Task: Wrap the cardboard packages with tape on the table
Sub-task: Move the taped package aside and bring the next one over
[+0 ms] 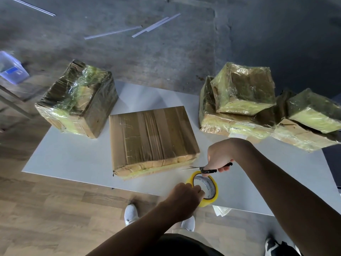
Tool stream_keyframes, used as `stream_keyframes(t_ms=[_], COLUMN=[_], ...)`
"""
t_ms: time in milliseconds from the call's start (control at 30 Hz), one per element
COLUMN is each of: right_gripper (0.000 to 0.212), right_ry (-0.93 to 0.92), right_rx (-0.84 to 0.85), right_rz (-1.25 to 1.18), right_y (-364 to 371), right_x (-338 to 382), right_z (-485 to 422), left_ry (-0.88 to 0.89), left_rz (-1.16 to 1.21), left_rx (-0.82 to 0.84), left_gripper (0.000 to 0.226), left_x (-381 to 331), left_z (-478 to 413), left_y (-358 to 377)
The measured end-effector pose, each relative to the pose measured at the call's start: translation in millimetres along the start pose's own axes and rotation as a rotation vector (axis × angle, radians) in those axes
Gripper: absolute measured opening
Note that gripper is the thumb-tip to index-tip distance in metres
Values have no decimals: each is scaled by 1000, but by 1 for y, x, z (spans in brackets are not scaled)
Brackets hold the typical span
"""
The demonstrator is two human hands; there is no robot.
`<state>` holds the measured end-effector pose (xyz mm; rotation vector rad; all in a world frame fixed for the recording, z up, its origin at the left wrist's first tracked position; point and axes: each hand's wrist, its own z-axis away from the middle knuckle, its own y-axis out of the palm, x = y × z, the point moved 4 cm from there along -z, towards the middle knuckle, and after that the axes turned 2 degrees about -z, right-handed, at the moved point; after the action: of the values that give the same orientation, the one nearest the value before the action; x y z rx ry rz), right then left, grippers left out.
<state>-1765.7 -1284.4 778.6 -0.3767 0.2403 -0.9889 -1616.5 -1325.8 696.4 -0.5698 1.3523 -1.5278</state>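
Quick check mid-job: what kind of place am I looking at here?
Probably an informal packing spot in a workroom or home rather than a warehouse line: a white table on wood-look flooring, several tape-wrapped cardboard packages, plus a tape roll and scissors.

2 bare arms reach forward from the bottom edge. The left hand (186,195) is curled, knuckles up, its fingertips hooked inside the core of a tape roll (214,193). The right arm comes in from the lower right, wrist bent downward. The right hand (218,157) grips scissors (203,169) by the handles, just beyond the left hand, blades pointing left.
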Motion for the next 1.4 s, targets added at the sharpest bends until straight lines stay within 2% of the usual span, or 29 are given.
stream_keyframes(t_ms=[233, 333, 500, 800, 1167, 1400], right_gripper=[37, 34, 29, 34, 40, 39], right_ry=[31, 36, 27, 35, -6, -13], right_rx=[104, 102, 119, 67, 54, 36], right_rz=[9, 17, 26, 29, 43, 21], right_y=[4, 1, -2, -9, 1, 9], right_x=[19, 24, 25, 8, 21, 4], right_z=[-5, -8, -9, 2, -4, -7], left_ry=[-19, -5, -28, -32, -18, -15], left_rz=[-19, -4, -8, -14, -42, -66], left_rx=[-53, -11, -54, -49, -52, -86], left_gripper=[25, 26, 26, 30, 30, 24], left_x=[0, -1, 2, 5, 1, 2], left_z=[-1, 0, -2, -3, -4, -4], left_y=[0, 2, -1, 0, -2, 1])
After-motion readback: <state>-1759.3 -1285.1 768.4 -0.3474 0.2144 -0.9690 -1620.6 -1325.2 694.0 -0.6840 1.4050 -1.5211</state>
